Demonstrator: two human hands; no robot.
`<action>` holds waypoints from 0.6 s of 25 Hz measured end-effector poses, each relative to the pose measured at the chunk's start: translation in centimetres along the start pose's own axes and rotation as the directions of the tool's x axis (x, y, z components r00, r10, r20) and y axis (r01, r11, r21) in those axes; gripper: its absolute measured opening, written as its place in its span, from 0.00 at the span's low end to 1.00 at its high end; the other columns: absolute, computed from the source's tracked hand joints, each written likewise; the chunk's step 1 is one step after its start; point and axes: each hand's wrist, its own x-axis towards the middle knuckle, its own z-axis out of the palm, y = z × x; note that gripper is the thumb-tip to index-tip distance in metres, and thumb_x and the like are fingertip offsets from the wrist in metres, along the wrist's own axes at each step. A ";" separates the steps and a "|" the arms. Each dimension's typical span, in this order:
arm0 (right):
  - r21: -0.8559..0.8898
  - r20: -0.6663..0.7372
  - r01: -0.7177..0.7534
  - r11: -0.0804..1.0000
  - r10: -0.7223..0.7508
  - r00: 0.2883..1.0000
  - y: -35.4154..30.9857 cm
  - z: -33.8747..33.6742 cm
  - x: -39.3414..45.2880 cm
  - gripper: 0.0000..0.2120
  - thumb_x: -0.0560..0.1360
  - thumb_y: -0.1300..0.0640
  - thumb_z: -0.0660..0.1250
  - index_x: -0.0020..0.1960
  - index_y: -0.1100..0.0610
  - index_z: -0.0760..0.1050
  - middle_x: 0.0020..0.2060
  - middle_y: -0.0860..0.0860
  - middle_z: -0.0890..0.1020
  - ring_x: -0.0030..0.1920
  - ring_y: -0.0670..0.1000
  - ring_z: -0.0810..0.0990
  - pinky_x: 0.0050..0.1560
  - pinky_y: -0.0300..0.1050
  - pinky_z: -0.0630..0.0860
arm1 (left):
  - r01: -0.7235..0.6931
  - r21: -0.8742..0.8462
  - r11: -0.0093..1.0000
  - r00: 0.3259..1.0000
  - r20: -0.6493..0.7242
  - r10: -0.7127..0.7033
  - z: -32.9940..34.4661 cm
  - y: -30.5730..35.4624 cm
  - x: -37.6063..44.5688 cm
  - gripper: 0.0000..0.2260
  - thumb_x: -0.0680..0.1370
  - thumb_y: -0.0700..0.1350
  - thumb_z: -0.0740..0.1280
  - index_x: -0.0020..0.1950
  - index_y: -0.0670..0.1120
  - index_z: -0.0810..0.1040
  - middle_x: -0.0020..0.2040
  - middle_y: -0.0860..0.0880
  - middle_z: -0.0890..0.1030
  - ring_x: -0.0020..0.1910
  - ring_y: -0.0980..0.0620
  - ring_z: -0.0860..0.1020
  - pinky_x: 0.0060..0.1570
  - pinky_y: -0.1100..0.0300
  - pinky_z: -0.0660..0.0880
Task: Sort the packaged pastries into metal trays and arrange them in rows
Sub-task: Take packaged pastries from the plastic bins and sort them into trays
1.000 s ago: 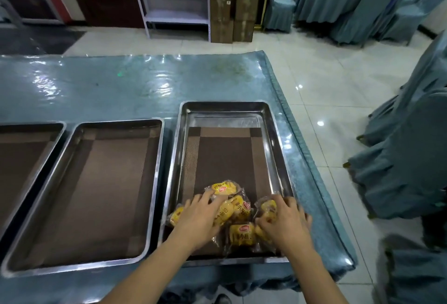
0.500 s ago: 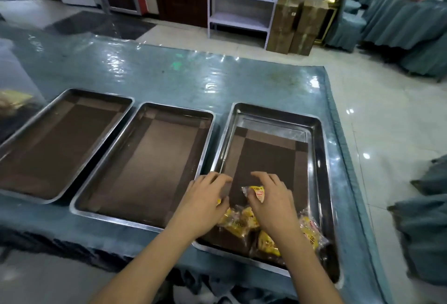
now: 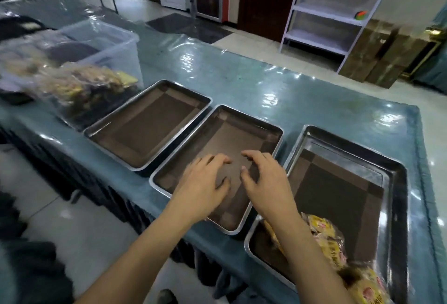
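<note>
My left hand (image 3: 205,182) and right hand (image 3: 268,180) hover over the middle metal tray (image 3: 273,132), fingers loosely curled and holding nothing. The yellow packaged pastries (image 3: 324,236) lie in a loose heap at the near end of the right tray (image 3: 396,170), partly hidden under my right forearm, and more sit in the clear bag (image 3: 79,86) on the table (image 3: 242,78) to my left, beside a clear plastic bin (image 3: 106,40). The middle tray and the left tray (image 3: 200,98) hold only their brown liners. I judge the main risk is my forearm: if I swing it back carelessly it could drag packets over the near rim and off the table edge. The slick wrappers could also slide on each other, so a hasty grab may scatter the heap instead of forming rows. The distant bag is blurred, so I cannot tell its contents exactly.
</note>
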 end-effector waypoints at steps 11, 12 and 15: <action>0.155 0.124 0.279 0.948 -0.299 0.946 -14.5 10.6 5.7 0.15 0.78 0.53 0.66 0.64 0.45 0.76 0.55 0.43 0.79 0.56 0.47 0.78 0.59 0.55 0.75 | 0.248 -0.045 0.968 0.944 -0.214 -0.252 -11.5 -11.6 -4.8 0.14 0.78 0.52 0.64 0.63 0.55 0.73 0.56 0.56 0.77 0.56 0.52 0.75 0.58 0.50 0.73; 0.173 0.128 0.300 0.938 -0.323 0.938 -15.6 11.4 6.0 0.15 0.78 0.53 0.67 0.64 0.46 0.76 0.55 0.43 0.80 0.56 0.47 0.78 0.58 0.55 0.76 | 0.265 -0.042 0.963 0.937 -0.226 -0.267 -12.3 -12.6 -5.3 0.15 0.78 0.53 0.63 0.64 0.55 0.73 0.57 0.57 0.77 0.56 0.53 0.75 0.58 0.51 0.73; 0.218 0.154 0.367 0.904 -0.403 0.902 -19.7 15.0 6.6 0.16 0.78 0.52 0.65 0.64 0.48 0.76 0.55 0.46 0.79 0.54 0.50 0.79 0.56 0.57 0.76 | 0.322 -0.051 0.945 0.904 -0.281 -0.323 -15.3 -15.9 -7.4 0.16 0.77 0.55 0.62 0.64 0.55 0.74 0.58 0.57 0.77 0.58 0.54 0.75 0.60 0.51 0.73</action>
